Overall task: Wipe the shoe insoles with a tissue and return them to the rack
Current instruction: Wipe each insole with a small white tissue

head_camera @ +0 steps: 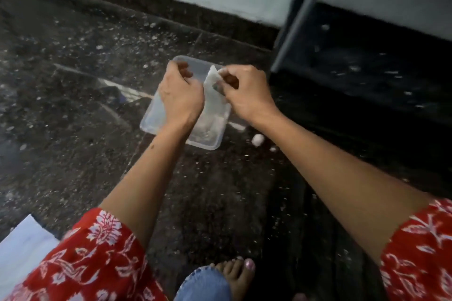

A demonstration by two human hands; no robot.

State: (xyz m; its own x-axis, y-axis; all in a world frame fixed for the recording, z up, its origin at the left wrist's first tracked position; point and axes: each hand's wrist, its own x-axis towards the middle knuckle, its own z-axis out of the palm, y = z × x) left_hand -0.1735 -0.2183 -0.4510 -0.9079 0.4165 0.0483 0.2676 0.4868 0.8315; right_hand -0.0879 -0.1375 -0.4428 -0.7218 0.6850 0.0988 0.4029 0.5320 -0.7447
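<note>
A bare foot point(238, 273) below red floral sleeves point(97, 256), then both hands over a clear plastic container point(156, 121) on the speckled floor — right hand point(244, 95) pinching a white tissue point(210, 90), left hand point(179, 94) curled, grip unclear — dark shoe rack point(367, 56) beyond, no legible writing.

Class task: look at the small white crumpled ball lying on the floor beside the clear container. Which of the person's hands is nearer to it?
Right. The right hand is above the white ball, just up-left of it; the left hand is farther left, across the clear container.
</note>
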